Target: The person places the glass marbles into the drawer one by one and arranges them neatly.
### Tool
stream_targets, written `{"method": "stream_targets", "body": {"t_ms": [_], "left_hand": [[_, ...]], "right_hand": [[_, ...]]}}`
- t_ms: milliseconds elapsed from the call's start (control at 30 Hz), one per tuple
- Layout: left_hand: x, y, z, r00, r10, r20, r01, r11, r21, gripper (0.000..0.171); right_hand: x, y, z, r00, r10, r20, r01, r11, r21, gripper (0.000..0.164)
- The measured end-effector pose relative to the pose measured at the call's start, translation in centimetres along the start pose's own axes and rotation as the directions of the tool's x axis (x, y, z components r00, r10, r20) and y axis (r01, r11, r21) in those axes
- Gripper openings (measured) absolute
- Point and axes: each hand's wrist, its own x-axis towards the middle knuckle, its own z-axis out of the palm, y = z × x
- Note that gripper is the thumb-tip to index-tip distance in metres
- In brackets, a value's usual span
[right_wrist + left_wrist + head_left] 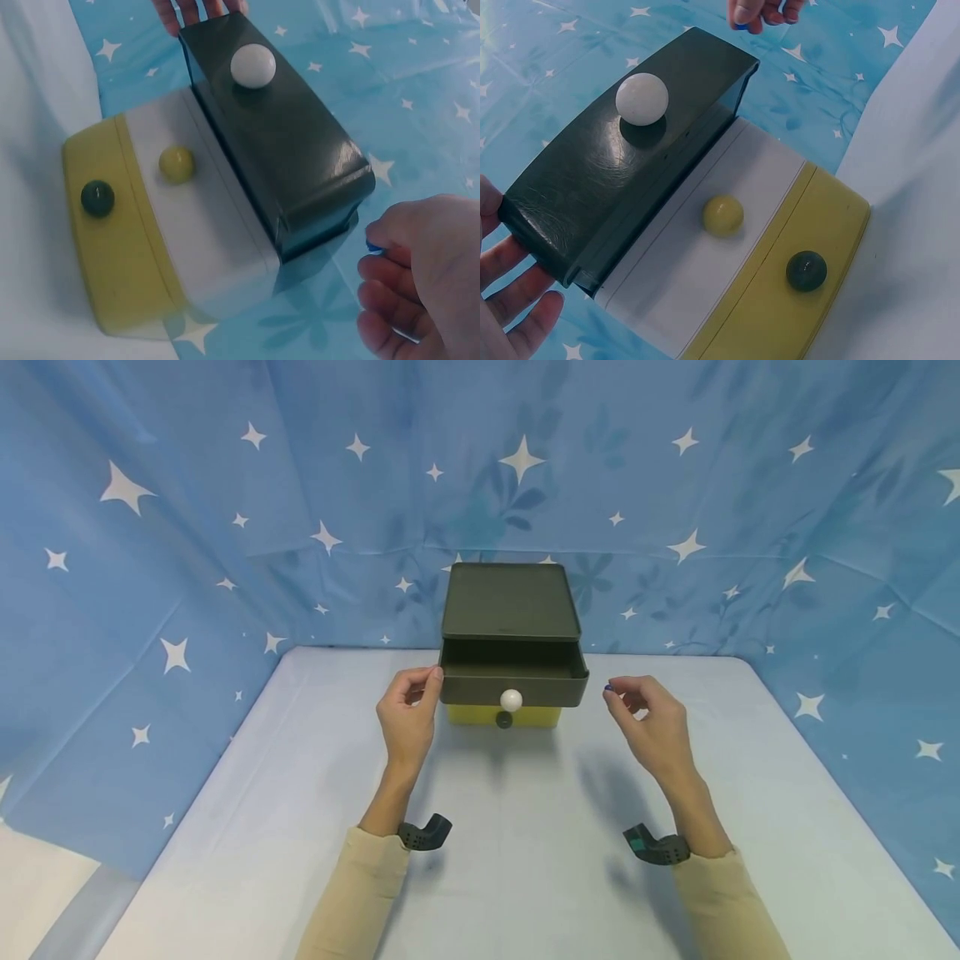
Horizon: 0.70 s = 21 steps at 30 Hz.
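A small three-drawer box stands at the far middle of the table, its dark green top drawer [517,692] pulled out and its inside in shadow. That drawer bears a white round knob [642,99]. My left hand [408,710] grips the drawer's left front corner, thumb and fingers around the edge. To the right of the drawer and apart from it, my right hand [651,718] pinches a small blue object [373,246] between thumb and forefinger. Most of that object is hidden by the fingers, and I cannot tell its kind.
Below the top drawer sit a white drawer [214,214] with a yellow knob [177,164] and a yellow drawer [780,292] with a dark green knob [806,271]. A blue star-patterned curtain [480,468] hangs behind the white table [517,877].
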Motion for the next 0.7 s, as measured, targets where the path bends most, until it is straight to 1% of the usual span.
{"method": "stream_targets", "body": {"t_ms": [167,367,567,700], "left_hand": [[0.0,0.0,0.1,1.000,0.003,0.005,-0.003,1.000,-0.001,0.014],[0.1,0.1,0.1,1.000,0.008,0.001,-0.008,1.000,-0.001,0.014],[0.1,0.0,0.1,1.000,0.015,0.002,-0.015,1.000,-0.006,0.014],[0.0,-0.1,0.1,1.000,0.021,0.001,-0.021,1.000,-0.008,0.013]], "right_hand": [[0.4,-0.5,0.4,0.997,-0.062,-0.052,0.064,0.997,0.047,0.017],[1.2,-1.2,0.9,0.991,-0.103,-0.091,0.110,0.991,0.077,0.017],[1.8,-1.6,1.3,0.987,-0.139,-0.078,0.147,0.984,0.105,0.017],[1.9,-1.5,1.5,0.988,-0.135,-0.074,0.143,0.983,0.116,0.015]]}}
